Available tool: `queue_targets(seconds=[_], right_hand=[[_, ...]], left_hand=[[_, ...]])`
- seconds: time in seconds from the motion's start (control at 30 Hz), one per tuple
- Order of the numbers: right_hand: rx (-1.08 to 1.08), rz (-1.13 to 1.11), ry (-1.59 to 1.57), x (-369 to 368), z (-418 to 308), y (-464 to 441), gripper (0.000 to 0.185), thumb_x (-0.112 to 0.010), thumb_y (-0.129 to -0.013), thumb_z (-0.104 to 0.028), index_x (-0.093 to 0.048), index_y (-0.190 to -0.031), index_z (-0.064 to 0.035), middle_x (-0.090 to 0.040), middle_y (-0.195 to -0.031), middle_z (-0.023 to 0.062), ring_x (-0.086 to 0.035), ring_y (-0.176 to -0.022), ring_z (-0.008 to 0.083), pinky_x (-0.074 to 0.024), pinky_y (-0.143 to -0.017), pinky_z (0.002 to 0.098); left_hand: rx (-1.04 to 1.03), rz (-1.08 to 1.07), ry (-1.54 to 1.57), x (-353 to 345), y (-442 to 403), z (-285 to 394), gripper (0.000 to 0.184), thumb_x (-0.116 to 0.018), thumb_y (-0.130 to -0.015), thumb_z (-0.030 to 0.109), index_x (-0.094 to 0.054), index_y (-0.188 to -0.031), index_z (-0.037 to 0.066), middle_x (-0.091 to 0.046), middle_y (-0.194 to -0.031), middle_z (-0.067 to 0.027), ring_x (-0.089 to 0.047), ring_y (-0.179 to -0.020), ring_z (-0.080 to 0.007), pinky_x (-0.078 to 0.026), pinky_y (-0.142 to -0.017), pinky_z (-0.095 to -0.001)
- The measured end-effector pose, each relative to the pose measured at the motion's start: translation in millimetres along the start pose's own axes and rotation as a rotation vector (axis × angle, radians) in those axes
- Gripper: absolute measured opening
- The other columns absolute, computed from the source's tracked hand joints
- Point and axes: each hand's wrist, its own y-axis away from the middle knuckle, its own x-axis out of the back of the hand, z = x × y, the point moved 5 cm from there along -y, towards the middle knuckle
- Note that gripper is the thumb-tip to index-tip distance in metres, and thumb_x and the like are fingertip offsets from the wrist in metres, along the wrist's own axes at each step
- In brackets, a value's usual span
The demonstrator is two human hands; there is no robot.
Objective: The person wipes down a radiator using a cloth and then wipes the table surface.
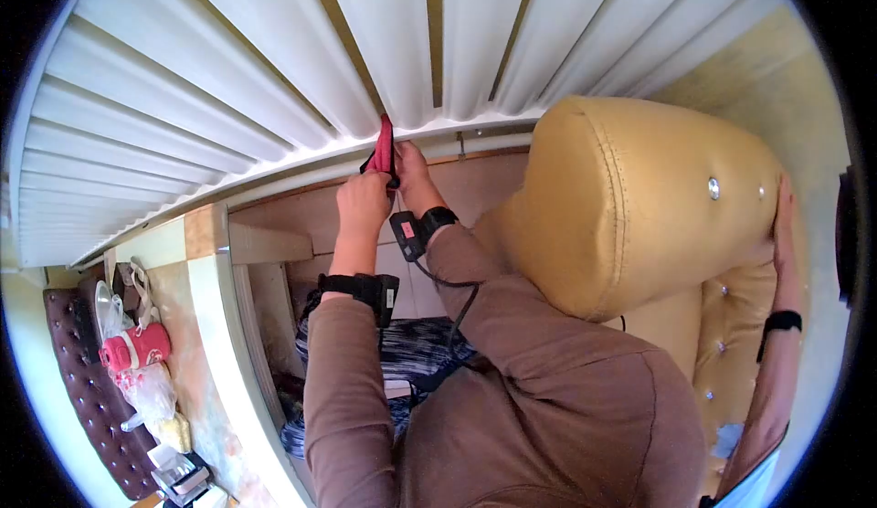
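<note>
Head view: red-black cloth item (385, 149), approx. 11 o'clock, was by white radiator (393, 42). L hand (363, 200) was clamped on its lower end; R hand (414, 170) lay just beside, grip unclear. Prob. light, soft; best hold was black edging (394, 182).

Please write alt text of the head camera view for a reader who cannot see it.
A person's left hand holds a red, dark-edged item at the lower edge of a white ribbed panel, the right hand close beside it. A tan padded sofa is at the picture's right, a cluttered table at the left.
</note>
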Motion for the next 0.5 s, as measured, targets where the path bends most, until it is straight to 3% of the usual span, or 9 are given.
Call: queue_targets(seconds=[0.03, 0.1, 0.17, 0.23, 0.27, 0.3, 0.37, 0.4, 0.5], right_hand=[[-0.067, 0.033, -0.206, -10, 50, -22, 0.031, -0.054, -0.083, -0.032, -0.054, -0.11, -0.0156, -0.057, -0.107, -0.0038, -0.049, -0.107, 0.0138, -0.0347, -0.088, 0.0404], [-0.009, 0.07, -0.183, 17, 71, -32, 0.031, -0.055, -0.082, -0.031, -0.055, -0.109, -0.015, -0.057, -0.108, -0.0038, -0.046, -0.109, 0.0122, -0.0327, -0.089, 0.0378], [0.051, 0.096, -0.152, 34, 85, -46, 0.03, -0.056, -0.082, -0.03, -0.055, -0.108, -0.0145, -0.057, -0.108, -0.0039, -0.044, -0.111, 0.0106, -0.0308, -0.09, 0.0352], [-0.065, 0.079, -0.259, 43, 98, -62, 0.026, -0.056, -0.082, -0.026, -0.056, -0.104, -0.0121, -0.057, -0.109, -0.0033, -0.045, -0.11, 0.0099, -0.0307, -0.089, 0.0331], [0.027, 0.115, -0.173, -7, 52, -8, 0.022, -0.056, -0.082, -0.025, -0.058, -0.099, -0.0101, -0.057, -0.109, 0.0019, -0.051, -0.103, 0.0128, -0.0369, -0.085, 0.0348], [-0.057, 0.129, -0.185, -4, 61, -21, 0.021, -0.053, -0.083, -0.026, -0.057, -0.096, -0.0096, -0.058, -0.106, 0.008, -0.056, -0.095, 0.017, -0.0442, -0.077, 0.0383], [-0.091, 0.036, -0.142, -18, 52, -14, 0.027, -0.05, -0.086, -0.031, -0.055, -0.1, -0.0083, -0.06, -0.102, 0.0125, -0.059, -0.088, 0.0204, -0.0485, -0.07, 0.0382], [-0.097, 0.034, -0.142, -33, 45, 1, 0.027, -0.05, -0.086, -0.031, -0.055, -0.1, -0.0083, -0.06, -0.102, 0.0125, -0.059, -0.088, 0.0204, -0.0485, -0.07, 0.0382], [-0.142, 0.061, -0.364, -57, 41, 44, 0.035, -0.046, -0.089, -0.039, -0.053, -0.104, -0.0081, -0.061, -0.1, 0.0112, -0.059, -0.087, 0.0208, -0.0481, -0.071, 0.0359]], left_hand=[[0.0, -0.001, 0.0, 8, -2, 3, 0.019, -0.058, -0.075, 0.018, -0.066, -0.093, 0.018, -0.063, -0.087, -0.0095, -0.061, -0.08, -0.0285, -0.05, -0.067, -0.0411], [-0.079, 0.292, 0.057, 41, -3, 12, 0.013, -0.061, -0.072, 0.013, -0.064, -0.085, 0.013, -0.062, -0.083, -0.0073, -0.06, -0.078, -0.0269, -0.05, -0.064, -0.0389], [-0.088, 0.385, 0.078, 51, -1, 14, 0.012, -0.06, -0.073, 0.014, -0.062, -0.085, 0.012, -0.062, -0.083, -0.0076, -0.06, -0.078, -0.0269, -0.05, -0.064, -0.0391], [-0.033, 0.241, 0.06, 34, 2, 8, 0.012, -0.059, -0.074, 0.015, -0.063, -0.086, 0.013, -0.062, -0.084, -0.0081, -0.06, -0.078, -0.0273, -0.05, -0.064, -0.0395], [0.027, 0.148, 0.066, 18, 1, -1, 0.019, -0.057, -0.078, 0.022, -0.066, -0.095, 0.018, -0.063, -0.085, -0.01, -0.062, -0.08, -0.0292, -0.049, -0.066, -0.0421], [0.057, 0.126, 0.086, 10, 5, -4, 0.02, -0.057, -0.077, 0.02, -0.067, -0.095, 0.019, -0.064, -0.084, -0.0104, -0.062, -0.079, -0.0291, -0.049, -0.068, -0.0414], [0.006, 0.248, 0.144, 9, 18, -4, 0.021, -0.058, -0.077, 0.019, -0.067, -0.095, 0.019, -0.064, -0.083, -0.0099, -0.062, -0.077, -0.0294, -0.049, -0.069, -0.0402], [0.011, 0.247, 0.142, 10, 24, -5, 0.021, -0.058, -0.077, 0.019, -0.067, -0.095, 0.019, -0.064, -0.083, -0.0099, -0.062, -0.077, -0.0294, -0.049, -0.069, -0.0402], [0.116, -0.024, 0.126, -2, 43, -20, 0.023, -0.058, -0.075, 0.017, -0.066, -0.097, 0.018, -0.064, -0.084, -0.0099, -0.062, -0.08, -0.0291, -0.048, -0.07, -0.0393]])
